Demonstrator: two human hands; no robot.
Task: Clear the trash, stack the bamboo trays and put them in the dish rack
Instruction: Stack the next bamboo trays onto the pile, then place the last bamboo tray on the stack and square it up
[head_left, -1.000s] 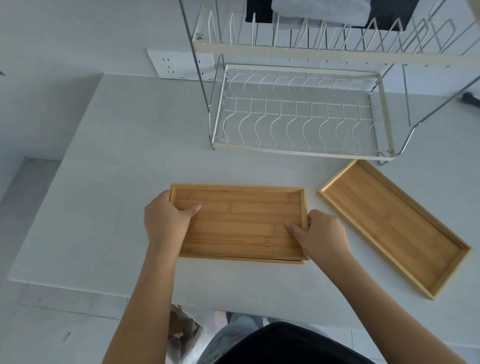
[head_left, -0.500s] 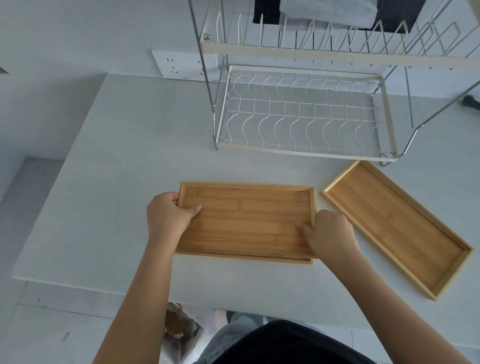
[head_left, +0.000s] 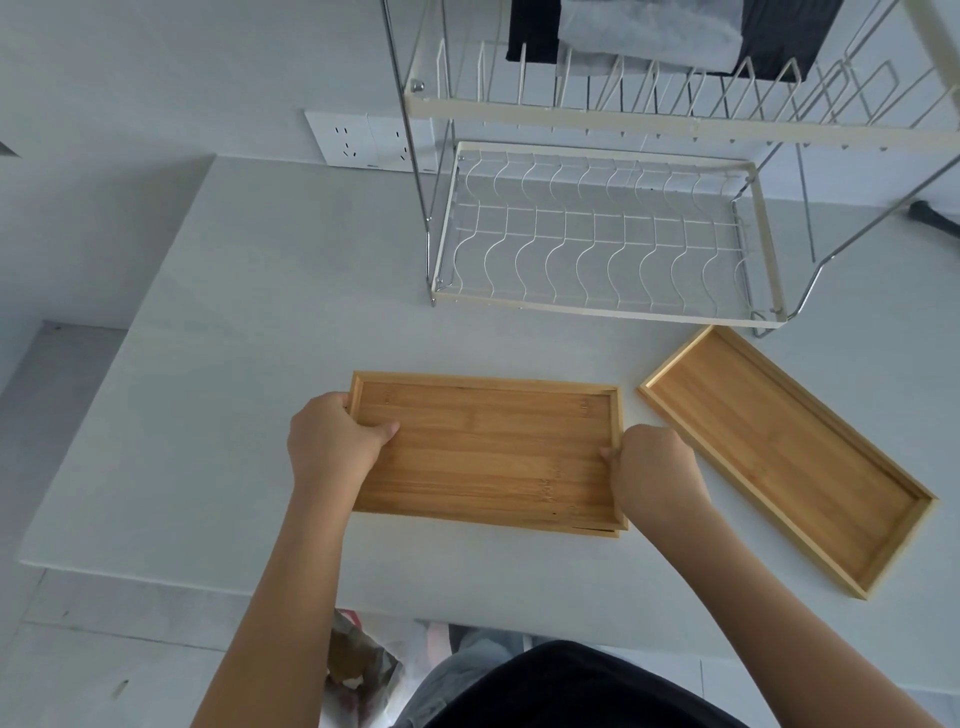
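Note:
A stack of bamboo trays (head_left: 488, 452) lies in front of me on the white table; a lower tray's edge shows under the top one at the near right corner. My left hand (head_left: 332, 441) grips the stack's left end, thumb inside the top tray. My right hand (head_left: 654, 473) grips its right end. A separate, longer bamboo tray (head_left: 779, 452) lies at an angle to the right, apart from my hands. The white wire dish rack (head_left: 597, 306) stands behind the trays, its lower tier holding nothing.
The rack's upper tier (head_left: 675, 114) overhangs the lower one, with dark and grey cloth behind it. Wall sockets (head_left: 358, 145) sit at the table's back edge. A plastic bag with trash (head_left: 358, 670) is on the floor below the near table edge (head_left: 156, 571).
The stack has shifted slightly right and away from me, toward the rack, with both hands still gripping its ends.

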